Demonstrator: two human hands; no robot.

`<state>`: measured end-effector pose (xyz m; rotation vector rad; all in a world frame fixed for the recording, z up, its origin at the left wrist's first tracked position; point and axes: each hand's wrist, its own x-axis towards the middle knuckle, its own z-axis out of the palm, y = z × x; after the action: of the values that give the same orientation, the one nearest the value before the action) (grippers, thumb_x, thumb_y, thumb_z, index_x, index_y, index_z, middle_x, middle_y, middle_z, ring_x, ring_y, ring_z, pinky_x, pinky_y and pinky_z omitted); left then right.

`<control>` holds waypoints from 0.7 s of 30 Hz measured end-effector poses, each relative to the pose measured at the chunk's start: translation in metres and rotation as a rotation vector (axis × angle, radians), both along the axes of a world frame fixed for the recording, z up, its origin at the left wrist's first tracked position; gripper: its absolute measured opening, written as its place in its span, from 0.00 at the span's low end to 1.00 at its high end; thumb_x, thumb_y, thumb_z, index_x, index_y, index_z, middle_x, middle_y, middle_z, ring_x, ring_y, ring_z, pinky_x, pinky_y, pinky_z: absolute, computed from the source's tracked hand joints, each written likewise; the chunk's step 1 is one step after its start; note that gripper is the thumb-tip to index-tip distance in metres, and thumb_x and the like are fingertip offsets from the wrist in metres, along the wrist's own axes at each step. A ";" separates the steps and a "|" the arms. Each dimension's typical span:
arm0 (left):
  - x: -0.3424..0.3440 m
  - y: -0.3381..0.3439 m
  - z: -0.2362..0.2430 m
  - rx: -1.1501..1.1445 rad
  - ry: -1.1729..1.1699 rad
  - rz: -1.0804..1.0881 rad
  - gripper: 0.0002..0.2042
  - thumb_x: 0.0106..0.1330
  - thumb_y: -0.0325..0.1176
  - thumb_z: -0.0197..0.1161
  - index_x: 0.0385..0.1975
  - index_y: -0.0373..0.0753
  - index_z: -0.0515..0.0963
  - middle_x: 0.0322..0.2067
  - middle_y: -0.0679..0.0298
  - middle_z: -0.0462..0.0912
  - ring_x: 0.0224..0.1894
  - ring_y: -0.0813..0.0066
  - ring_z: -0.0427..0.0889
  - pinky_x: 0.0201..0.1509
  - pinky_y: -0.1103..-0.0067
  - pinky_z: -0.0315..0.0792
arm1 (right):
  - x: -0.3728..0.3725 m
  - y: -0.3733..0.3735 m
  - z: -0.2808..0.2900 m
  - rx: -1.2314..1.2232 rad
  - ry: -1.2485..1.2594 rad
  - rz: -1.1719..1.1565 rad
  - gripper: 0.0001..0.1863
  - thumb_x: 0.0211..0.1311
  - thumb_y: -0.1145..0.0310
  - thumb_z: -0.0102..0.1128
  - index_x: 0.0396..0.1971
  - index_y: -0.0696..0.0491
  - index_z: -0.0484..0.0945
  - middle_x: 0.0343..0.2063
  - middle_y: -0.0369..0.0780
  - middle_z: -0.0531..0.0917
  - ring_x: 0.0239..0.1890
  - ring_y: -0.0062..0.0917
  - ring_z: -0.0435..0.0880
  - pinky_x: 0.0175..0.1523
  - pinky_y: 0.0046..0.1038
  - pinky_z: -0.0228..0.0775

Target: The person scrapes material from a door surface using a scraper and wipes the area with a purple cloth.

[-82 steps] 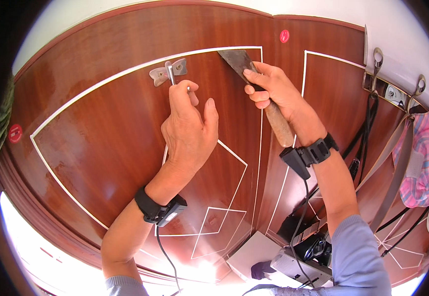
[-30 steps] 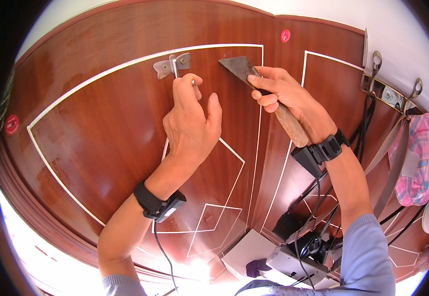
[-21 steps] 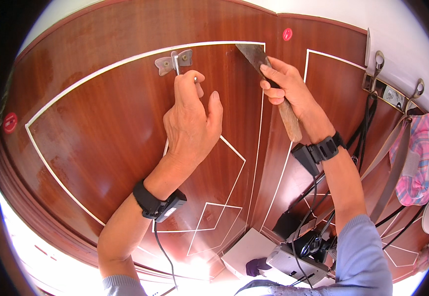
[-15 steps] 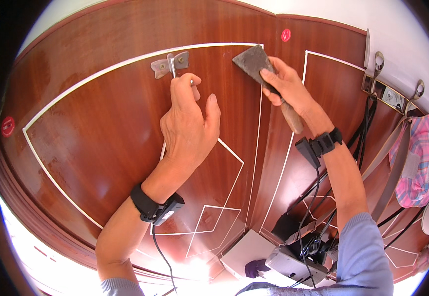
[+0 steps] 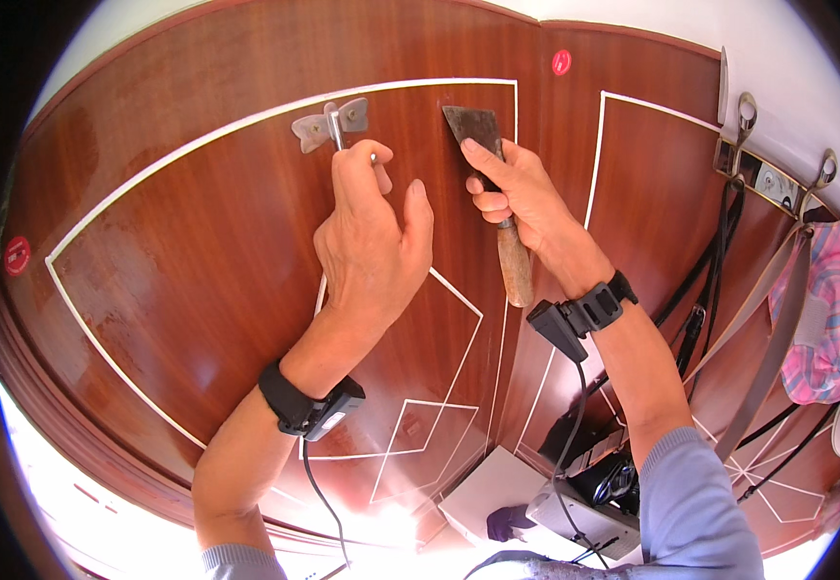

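Observation:
My left hand (image 5: 367, 227) has its fingers curled around the stem of a metal hook (image 5: 334, 126), with the thumb sticking up apart. The hook has a grey, wing-shaped base screwed to the reddish-brown wood panel (image 5: 246, 213). To the right, my right hand (image 5: 512, 188) grips a scraper (image 5: 514, 266) with a dark, wide metal blade and a worn wooden handle. The blade points up and lies against or very close to the panel, inside the white outline's upper right corner; contact cannot be made out. A faint small reddish mark shows by the blade's left corner.
White lines (image 5: 594, 159) form outlines on the panels. At the right, several metal hooks (image 5: 747, 111) carry straps and a pink-blue plaid cloth item (image 5: 824, 309). A grey device with black cables (image 5: 599, 512) and a pale box (image 5: 488, 488) stand below. Cables hang from both wristbands.
My right hand has moved left and a little down with the scraper, whose handle has swung closer to upright. The left hand stays at the metal hook.

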<state>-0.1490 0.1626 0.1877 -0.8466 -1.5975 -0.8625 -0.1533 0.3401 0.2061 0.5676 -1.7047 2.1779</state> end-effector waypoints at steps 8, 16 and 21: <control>-0.001 0.001 -0.002 0.016 -0.022 -0.005 0.16 0.59 0.27 0.57 0.44 0.36 0.61 0.25 0.64 0.68 0.15 0.81 0.66 0.21 0.81 0.63 | 0.000 -0.002 0.000 0.009 -0.015 -0.004 0.16 0.56 0.61 0.63 0.30 0.52 0.65 0.17 0.35 0.69 0.11 0.08 0.56 0.14 0.13 0.43; -0.002 0.003 -0.002 0.024 0.016 0.037 0.17 0.58 0.27 0.58 0.45 0.36 0.60 0.25 0.65 0.67 0.15 0.81 0.66 0.20 0.82 0.63 | -0.004 -0.005 -0.001 0.013 0.015 -0.015 0.16 0.56 0.61 0.62 0.30 0.52 0.65 0.17 0.34 0.69 0.12 0.08 0.58 0.14 0.13 0.43; -0.001 0.003 -0.002 0.027 0.022 0.052 0.17 0.58 0.27 0.58 0.45 0.36 0.60 0.26 0.64 0.68 0.15 0.81 0.66 0.20 0.82 0.63 | -0.003 -0.010 0.001 -0.042 0.023 0.028 0.14 0.57 0.61 0.62 0.29 0.51 0.66 0.17 0.34 0.69 0.12 0.08 0.59 0.14 0.13 0.44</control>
<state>-0.1504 0.1660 0.1861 -0.7895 -1.5785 -0.8329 -0.1563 0.3299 0.2075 0.6061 -1.6455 2.2120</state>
